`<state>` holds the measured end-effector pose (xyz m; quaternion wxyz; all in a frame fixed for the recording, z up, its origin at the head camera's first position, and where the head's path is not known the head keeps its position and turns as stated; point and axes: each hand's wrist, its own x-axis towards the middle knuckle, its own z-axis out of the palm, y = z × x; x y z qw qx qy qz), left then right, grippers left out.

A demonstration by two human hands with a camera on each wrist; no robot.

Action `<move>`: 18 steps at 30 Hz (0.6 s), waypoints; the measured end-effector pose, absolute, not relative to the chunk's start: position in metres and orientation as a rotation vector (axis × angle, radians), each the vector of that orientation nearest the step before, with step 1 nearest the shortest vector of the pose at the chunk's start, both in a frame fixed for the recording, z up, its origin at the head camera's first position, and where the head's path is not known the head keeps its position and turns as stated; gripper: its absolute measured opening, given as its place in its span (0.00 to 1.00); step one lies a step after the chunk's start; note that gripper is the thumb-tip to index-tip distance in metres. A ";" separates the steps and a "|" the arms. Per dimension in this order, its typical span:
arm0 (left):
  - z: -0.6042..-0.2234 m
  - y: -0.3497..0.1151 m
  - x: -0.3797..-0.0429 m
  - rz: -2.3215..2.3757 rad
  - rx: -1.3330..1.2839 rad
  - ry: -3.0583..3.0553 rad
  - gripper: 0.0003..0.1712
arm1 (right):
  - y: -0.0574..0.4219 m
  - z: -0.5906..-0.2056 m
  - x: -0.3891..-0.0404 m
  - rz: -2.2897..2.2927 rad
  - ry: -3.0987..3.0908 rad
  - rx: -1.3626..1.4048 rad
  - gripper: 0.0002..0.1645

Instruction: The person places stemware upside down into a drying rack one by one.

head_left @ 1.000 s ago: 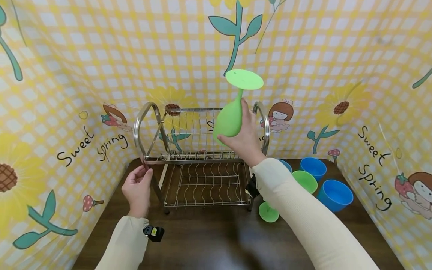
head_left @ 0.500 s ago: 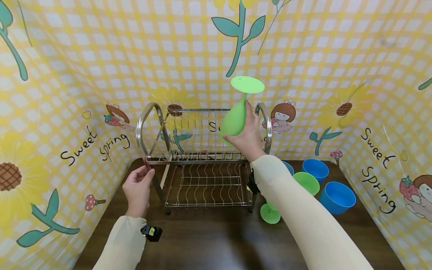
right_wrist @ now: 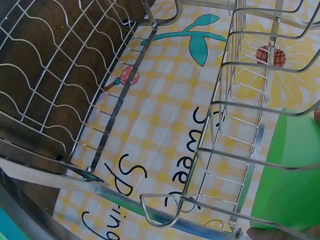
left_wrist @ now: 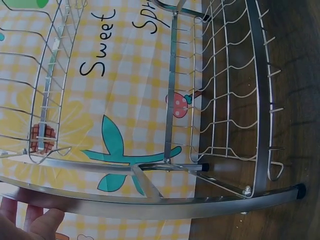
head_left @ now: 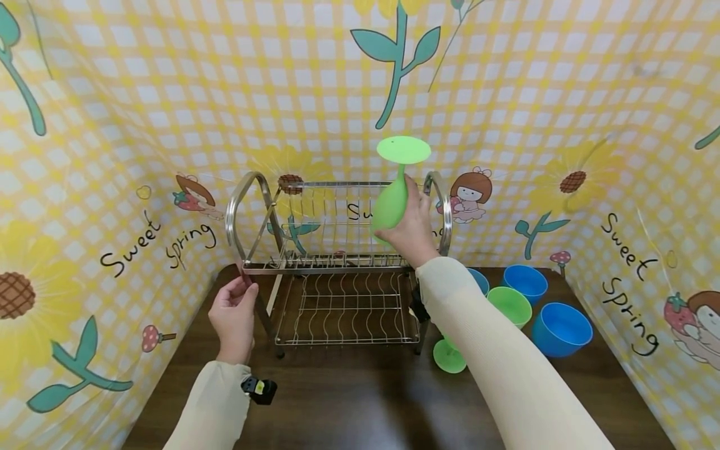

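Observation:
My right hand grips a green plastic goblet by its bowl, upside down with its round foot uppermost. It is over the right part of the metal dish rack's upper tier. In the right wrist view, the green bowl shows behind the upper tier's wires, with fingertips at its edge. My left hand pinches the rack's left side upright between thumb and fingers. The left wrist view shows that thumb against the metal tube. The bowl's rim is partly hidden by my right hand.
Right of the rack, a blue cup, another blue cup and a green goblet stand on the brown table. A further blue cup and green goblet foot are partly behind my right sleeve. Checked cloth walls surround the table.
My right hand has lowered the inverted goblet slightly toward the upper tier, and the goblet stands straighter. My left hand keeps its hold on the rack's upright.

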<state>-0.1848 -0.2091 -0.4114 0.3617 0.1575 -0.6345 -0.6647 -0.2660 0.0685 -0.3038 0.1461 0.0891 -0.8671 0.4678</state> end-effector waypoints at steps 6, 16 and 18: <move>-0.410 -0.212 -0.185 -1.736 0.400 -1.628 0.09 | 0.068 -0.304 -0.268 1.321 -2.558 0.246 0.70; -0.412 -0.209 -0.181 -1.722 0.447 -1.655 0.17 | 0.070 -0.307 -0.272 1.301 -2.694 0.233 0.77; -0.410 -0.209 -0.181 -1.713 0.436 -1.663 0.17 | 0.070 -0.306 -0.273 1.275 -2.707 0.241 0.77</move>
